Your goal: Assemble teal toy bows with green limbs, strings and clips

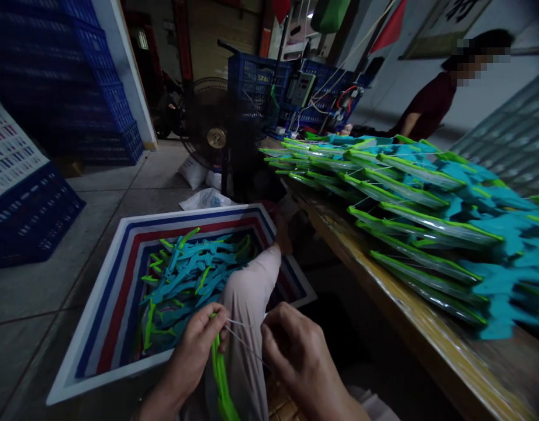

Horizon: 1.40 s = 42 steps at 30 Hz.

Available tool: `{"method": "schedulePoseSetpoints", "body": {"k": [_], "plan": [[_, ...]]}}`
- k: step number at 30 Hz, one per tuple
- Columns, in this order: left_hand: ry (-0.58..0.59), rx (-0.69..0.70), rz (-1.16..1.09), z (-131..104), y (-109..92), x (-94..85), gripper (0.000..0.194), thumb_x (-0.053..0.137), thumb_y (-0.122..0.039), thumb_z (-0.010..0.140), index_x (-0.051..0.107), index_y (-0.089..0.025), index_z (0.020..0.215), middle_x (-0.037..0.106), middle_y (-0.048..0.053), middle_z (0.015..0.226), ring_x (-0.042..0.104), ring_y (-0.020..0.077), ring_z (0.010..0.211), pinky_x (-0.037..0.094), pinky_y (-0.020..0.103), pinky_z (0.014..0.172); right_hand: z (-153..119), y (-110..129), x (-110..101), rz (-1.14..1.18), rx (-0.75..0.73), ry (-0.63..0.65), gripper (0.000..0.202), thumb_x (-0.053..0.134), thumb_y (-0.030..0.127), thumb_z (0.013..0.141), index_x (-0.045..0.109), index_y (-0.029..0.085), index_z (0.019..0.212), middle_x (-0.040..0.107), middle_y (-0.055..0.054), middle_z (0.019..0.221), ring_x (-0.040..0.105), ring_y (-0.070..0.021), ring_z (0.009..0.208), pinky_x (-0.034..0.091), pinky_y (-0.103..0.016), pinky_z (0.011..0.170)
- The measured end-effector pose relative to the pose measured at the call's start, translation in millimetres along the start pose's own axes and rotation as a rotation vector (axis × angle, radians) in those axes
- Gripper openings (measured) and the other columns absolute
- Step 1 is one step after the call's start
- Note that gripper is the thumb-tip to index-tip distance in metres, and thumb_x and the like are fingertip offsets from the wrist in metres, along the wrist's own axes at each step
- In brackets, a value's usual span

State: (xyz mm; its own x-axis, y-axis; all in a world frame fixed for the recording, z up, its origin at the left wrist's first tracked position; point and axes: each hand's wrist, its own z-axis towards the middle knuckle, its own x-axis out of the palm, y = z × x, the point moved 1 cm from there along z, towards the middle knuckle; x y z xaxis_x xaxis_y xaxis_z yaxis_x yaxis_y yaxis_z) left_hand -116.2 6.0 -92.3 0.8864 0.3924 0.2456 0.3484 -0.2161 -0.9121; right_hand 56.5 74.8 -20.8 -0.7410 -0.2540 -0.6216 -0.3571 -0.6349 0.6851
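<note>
My left hand (pixel 203 331) pinches the upper end of a bright green plastic strip (pixel 223 383), long and slightly curved, over my lap. A thin white string (pixel 245 344) runs from that end across to my right hand (pixel 298 345). The right fingers are curled together on the string; their tips are partly hidden. Left of my knee, a large box with a striped lining (pixel 124 292) holds a heap of teal and green plastic pieces (pixel 199 263). The lower end of the green strip runs out of view.
Stacks of green bow-shaped parts with teal pieces (pixel 410 193) cover the wooden table (pixel 370 280) at right. A standing fan (pixel 217 137) is ahead, near white sacks (pixel 206 199). Blue crates (pixel 100 88) stand at left. Behind the table is a person (pixel 431 105).
</note>
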Motion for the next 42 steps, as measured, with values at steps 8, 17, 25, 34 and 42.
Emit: {"method": "schedulePoseSetpoints", "body": {"k": [8,17,25,34,42], "plan": [[0.039,0.012,-0.009,-3.9,-6.1,-1.1,0.039,0.072,-0.055,0.083,0.061,-0.018,0.081,0.056,-0.002,0.071,0.05,0.012,0.062,0.043,0.022,0.055,0.7,-0.7,10.4,0.147,0.114,0.167,0.018,0.058,0.032,0.098,0.066,0.017,0.101,0.067,-0.005,0.087,0.064,-0.0157,0.071,0.048,-0.024,0.062],[0.056,0.055,-0.086,-1.1,-3.7,-3.0,0.033,0.071,-0.048,0.085,0.059,-0.018,0.079,0.058,-0.001,0.076,0.05,0.0097,0.057,0.041,0.022,0.053,-3.7,-18.9,25.2,0.09,0.199,0.195,0.02,0.052,0.021,0.097,0.065,0.018,0.082,0.063,-0.001,0.069,0.059,-0.0129,0.059,0.041,-0.023,0.056],[0.113,-0.007,0.022,2.5,-10.4,-4.9,0.039,0.075,-0.053,0.081,0.069,-0.015,0.075,0.052,-0.002,0.061,0.046,0.0113,0.058,0.037,0.023,0.056,4.6,-1.7,43.6,0.167,-0.101,-0.01,0.016,0.051,0.009,0.098,0.057,0.02,0.088,0.058,0.001,0.074,0.056,-0.0112,0.062,0.043,-0.02,0.058],[0.125,-0.035,-0.067,-0.2,-8.0,-12.5,0.028,0.081,-0.043,0.075,0.073,-0.017,0.082,0.061,0.0,0.067,0.051,0.012,0.06,0.04,0.022,0.058,1.3,-1.5,45.4,0.219,0.026,0.016,0.015,0.054,0.015,0.096,0.061,0.019,0.083,0.06,0.0,0.071,0.058,-0.011,0.06,0.043,-0.02,0.056],[0.066,-0.045,-0.07,1.1,-7.8,-8.8,0.02,0.08,-0.034,0.074,0.072,-0.017,0.08,0.063,0.001,0.072,0.052,0.012,0.062,0.041,0.022,0.058,0.6,-0.7,49.5,0.307,0.212,0.035,0.022,0.055,0.023,0.095,0.062,0.018,0.075,0.062,0.001,0.064,0.058,-0.0105,0.056,0.044,-0.017,0.054]]}}
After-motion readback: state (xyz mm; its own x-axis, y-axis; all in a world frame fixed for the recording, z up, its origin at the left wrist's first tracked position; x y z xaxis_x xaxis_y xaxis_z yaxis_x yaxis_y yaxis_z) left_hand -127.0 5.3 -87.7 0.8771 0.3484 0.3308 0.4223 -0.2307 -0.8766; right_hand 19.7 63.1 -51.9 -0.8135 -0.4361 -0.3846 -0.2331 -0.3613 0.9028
